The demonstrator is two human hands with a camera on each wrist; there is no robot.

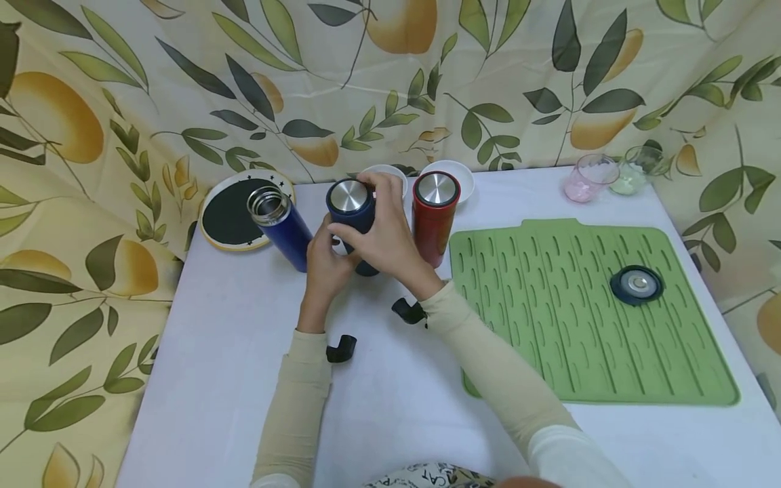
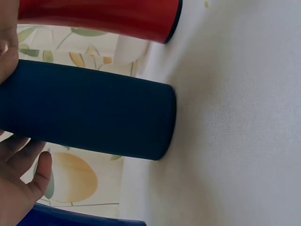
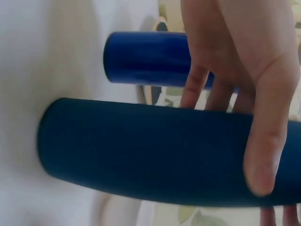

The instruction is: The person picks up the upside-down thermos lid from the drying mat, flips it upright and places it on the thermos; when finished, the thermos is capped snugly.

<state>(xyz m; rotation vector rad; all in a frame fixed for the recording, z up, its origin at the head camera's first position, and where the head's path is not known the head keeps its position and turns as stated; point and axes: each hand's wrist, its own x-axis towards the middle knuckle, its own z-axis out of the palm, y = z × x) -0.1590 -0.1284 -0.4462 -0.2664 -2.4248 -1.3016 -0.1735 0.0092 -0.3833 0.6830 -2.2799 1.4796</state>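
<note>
Both hands grip a dark navy vacuum flask (image 1: 356,218) with a steel-topped lid. My left hand (image 1: 325,264) holds its side, the thumb (image 3: 264,165) across the front and fingers behind it. My right hand (image 1: 390,234) grips higher up, by the lid. In the left wrist view the navy flask's base is right by the tabletop. To the left, a bright blue flask (image 1: 287,234) stands with its mouth uncovered, its steel neck showing. A red flask (image 1: 434,224) with a steel-topped lid stands just right of the right hand.
A green drying mat (image 1: 561,325) covers the right side, with a dark round lid (image 1: 637,285) on it. Pink (image 1: 582,186) and greenish (image 1: 628,179) glasses stand at the back right. White bowls (image 1: 464,177) sit behind the flasks, a round black-centred plate (image 1: 234,213) at back left.
</note>
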